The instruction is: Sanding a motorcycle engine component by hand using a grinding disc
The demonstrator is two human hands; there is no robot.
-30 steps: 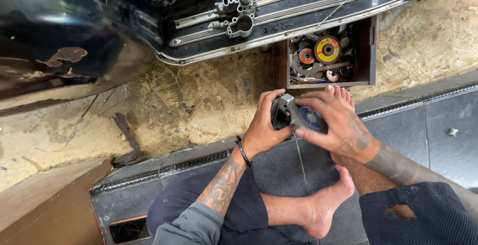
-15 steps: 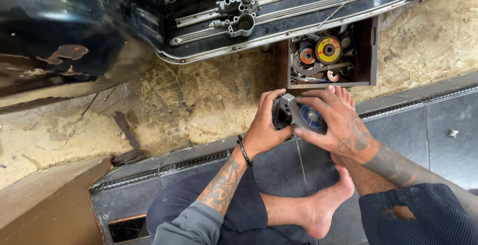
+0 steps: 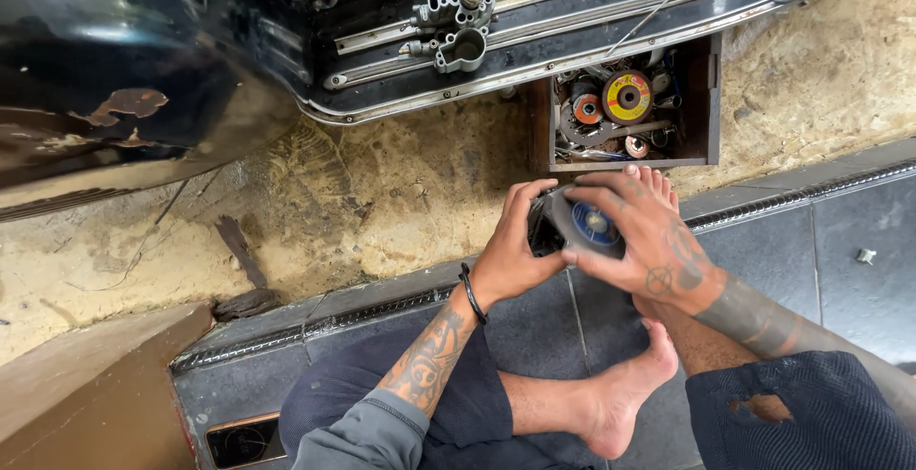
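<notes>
**Both hands closed on a small tool, much of it covered**

While I look down from the head camera, the black vehicle body [image 3: 124, 60] fills the upper left, its top cut off by the frame edge. Below it runs a chrome-trimmed sill [image 3: 592, 26] with a metal fitting [image 3: 456, 26] lying on it. Next comes the wooden box [image 3: 711, 98], crowded with discs and small parts I cannot sort apart, save a yellow disc [image 3: 627, 97]. Just below the box, my left hand [image 3: 510, 255] wraps around the dark end of a small grinder-like tool [image 3: 572, 227]. My right hand [image 3: 649, 241] curls over its other side, fingers spread about a blue disc [image 3: 596, 225]. The tool's body stays mostly hidden beneath both palms. Toes [image 3: 658, 184] peek out behind the right hand.
</notes>
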